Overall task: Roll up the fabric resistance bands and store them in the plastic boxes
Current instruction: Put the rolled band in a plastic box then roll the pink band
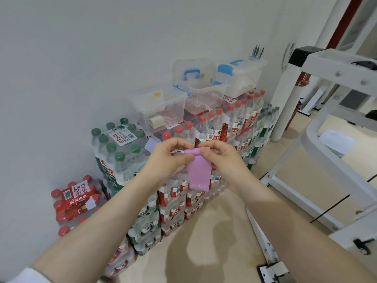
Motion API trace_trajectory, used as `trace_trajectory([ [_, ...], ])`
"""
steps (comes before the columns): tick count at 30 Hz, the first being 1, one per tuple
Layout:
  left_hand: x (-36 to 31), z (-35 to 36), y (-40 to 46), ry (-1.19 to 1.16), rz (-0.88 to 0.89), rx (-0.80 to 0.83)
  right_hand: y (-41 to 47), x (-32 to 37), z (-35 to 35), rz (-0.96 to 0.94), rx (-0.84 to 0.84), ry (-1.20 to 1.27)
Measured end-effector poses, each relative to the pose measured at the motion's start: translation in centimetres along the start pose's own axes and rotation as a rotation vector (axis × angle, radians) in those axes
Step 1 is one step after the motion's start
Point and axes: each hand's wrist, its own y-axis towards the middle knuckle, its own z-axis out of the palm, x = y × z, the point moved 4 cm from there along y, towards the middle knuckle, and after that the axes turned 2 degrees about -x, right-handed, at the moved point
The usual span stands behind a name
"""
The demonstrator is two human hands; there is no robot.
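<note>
I hold a lilac fabric resistance band [199, 174] in front of me with both hands. Its top end is curled into a small roll, and the rest hangs straight down. My left hand [171, 155] pinches the roll's left end, while my right hand [221, 158] pinches the right end. Beyond them, three clear plastic boxes stand on stacked water bottles: a near one [161, 111] holding a beige roll, a middle one [204, 94] with its blue-handled lid raised, and a far one [242, 78] that is shut.
Shrink-wrapped packs of water bottles [122, 152] with green and red caps are piled against the white wall, and a low red pack [75, 201] sits at the left. A white metal frame of gym equipment [326, 139] fills the right side. Beige floor lies below.
</note>
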Motion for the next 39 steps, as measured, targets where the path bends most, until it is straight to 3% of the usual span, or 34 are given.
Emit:
trace_trajectory([
  [3,-0.4,-0.1,-0.4,-0.063,0.035,0.193,0.1,0.1,-0.4,-0.04,0.057,0.142],
  [5,-1.2,-0.4,-0.5,0.004,0.149,0.302,0.0,0.4,-0.8,-0.075,0.146,0.147],
  [9,-3.0,-0.1,0.1,0.487,0.415,0.5,-0.2,0.9,-0.8,-0.078,0.332,0.13],
  [11,-3.5,0.3,0.3,0.622,0.513,0.555,-0.3,1.1,-0.8,-0.064,0.374,0.136],
  [25,-3.8,0.1,0.6,0.635,0.579,0.452,-0.8,0.8,-0.5,0.063,0.272,0.058],
  [29,-3.5,0.0,0.7,0.642,0.528,0.458,-0.9,0.3,-0.4,0.064,0.227,-0.131],
  [32,-2.5,0.2,0.4,0.663,0.41,0.442,-0.8,-0.1,-0.6,0.074,0.167,0.002],
  [39,-1.1,0.4,-0.7,-0.081,-0.078,0.165,-0.5,0.2,-0.9,0.018,0.056,0.219],
])
